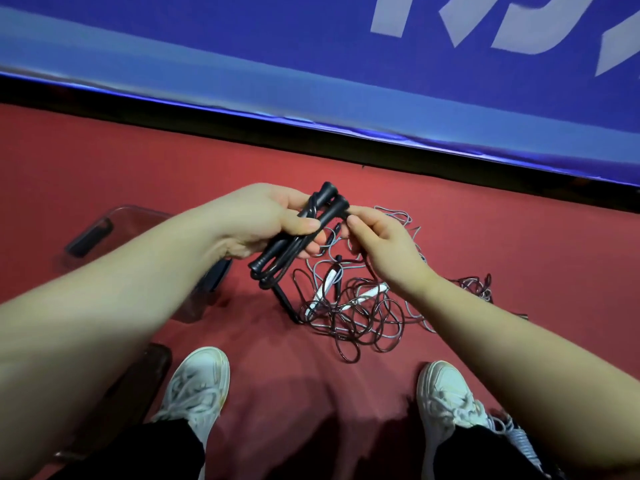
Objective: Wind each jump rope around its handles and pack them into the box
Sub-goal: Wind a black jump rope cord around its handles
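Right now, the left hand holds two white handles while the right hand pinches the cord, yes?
No: the head view shows the handles in the left hand are black, not white. The right hand does pinch the cord.

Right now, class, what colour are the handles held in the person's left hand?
Black; the handles show best in the head view.

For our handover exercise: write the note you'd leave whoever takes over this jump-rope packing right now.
Left hand grips the two black handles side by side.
Right hand pinches the black cord near their upper ends.
Tangled pile with white handles lies loose on the floor; clear box stands left, mostly hidden by the arm.
Done: black rope's winding barely begun.
Left: finish it, box it, then untangle and wind the rest.
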`<state>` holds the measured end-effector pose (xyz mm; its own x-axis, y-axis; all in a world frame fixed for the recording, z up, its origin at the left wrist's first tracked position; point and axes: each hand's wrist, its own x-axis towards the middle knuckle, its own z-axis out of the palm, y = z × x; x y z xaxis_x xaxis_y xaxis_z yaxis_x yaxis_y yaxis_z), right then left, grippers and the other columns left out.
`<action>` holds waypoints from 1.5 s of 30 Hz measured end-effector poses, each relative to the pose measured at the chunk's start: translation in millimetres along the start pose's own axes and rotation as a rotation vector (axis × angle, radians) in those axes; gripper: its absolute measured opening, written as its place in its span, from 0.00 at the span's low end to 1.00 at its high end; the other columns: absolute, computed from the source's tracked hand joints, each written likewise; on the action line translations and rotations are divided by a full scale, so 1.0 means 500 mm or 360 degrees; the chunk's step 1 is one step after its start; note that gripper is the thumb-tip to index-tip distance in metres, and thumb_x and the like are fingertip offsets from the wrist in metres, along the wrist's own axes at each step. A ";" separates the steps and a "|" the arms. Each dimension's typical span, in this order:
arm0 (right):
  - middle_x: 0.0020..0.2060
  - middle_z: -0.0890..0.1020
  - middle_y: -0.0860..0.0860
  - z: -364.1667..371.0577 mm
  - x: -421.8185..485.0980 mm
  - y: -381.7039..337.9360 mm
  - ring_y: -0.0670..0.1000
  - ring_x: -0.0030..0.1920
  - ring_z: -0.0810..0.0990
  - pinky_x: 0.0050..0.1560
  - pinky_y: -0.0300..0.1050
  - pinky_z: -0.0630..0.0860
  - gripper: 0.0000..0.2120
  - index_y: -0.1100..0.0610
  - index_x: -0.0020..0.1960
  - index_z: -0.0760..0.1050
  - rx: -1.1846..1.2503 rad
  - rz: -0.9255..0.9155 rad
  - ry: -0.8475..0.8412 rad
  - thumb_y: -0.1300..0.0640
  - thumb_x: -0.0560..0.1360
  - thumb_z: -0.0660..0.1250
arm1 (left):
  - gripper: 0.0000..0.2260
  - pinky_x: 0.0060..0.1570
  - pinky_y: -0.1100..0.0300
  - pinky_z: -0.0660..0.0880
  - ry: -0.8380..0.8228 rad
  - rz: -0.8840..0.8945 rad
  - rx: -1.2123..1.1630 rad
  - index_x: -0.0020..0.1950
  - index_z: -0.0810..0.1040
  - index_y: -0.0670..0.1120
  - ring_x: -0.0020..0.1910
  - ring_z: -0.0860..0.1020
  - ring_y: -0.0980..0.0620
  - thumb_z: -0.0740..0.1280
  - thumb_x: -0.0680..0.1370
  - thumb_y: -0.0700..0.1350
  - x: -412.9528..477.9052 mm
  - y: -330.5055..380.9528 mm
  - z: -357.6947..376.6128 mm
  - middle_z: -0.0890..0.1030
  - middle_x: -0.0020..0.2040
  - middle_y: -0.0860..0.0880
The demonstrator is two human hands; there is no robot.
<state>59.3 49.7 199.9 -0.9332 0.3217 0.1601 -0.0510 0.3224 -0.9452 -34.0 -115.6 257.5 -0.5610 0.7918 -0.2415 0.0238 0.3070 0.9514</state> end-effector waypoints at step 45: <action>0.57 0.79 0.53 -0.146 0.047 -0.003 0.50 0.60 0.76 0.62 0.41 0.69 0.26 0.57 0.62 0.73 0.0547 0.0252 -0.0406 0.62 0.64 0.59 | 0.12 0.39 0.63 0.79 -0.0291 0.0265 0.0085 0.51 0.77 0.43 0.34 0.81 0.53 0.59 0.77 0.29 0.057 0.160 0.055 0.81 0.39 0.46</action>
<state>63.3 122.0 226.1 -0.9946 0.0994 -0.0285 0.0245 -0.0413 -0.9988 -25.3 -54.0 321.5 -0.3865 0.9148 -0.1174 0.1495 0.1877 0.9708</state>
